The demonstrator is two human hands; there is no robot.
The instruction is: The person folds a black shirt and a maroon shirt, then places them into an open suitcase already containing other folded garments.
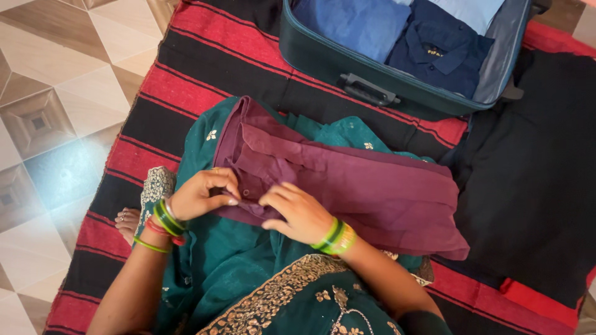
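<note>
A maroon shirt [372,186] lies spread across my lap, over my teal embroidered garment [248,273]. My left hand [202,193] pinches the shirt's front edge near the collar. My right hand [298,211] grips the same edge just to the right, fingers curled on the fabric. Both wrists carry green and gold bangles.
An open dark teal suitcase [323,62] holding folded blue clothes [434,49] stands at the top. A black cloth [534,167] lies at the right. A red and black striped mat [186,80] covers the tiled floor [56,105]. My bare foot [127,223] shows at left.
</note>
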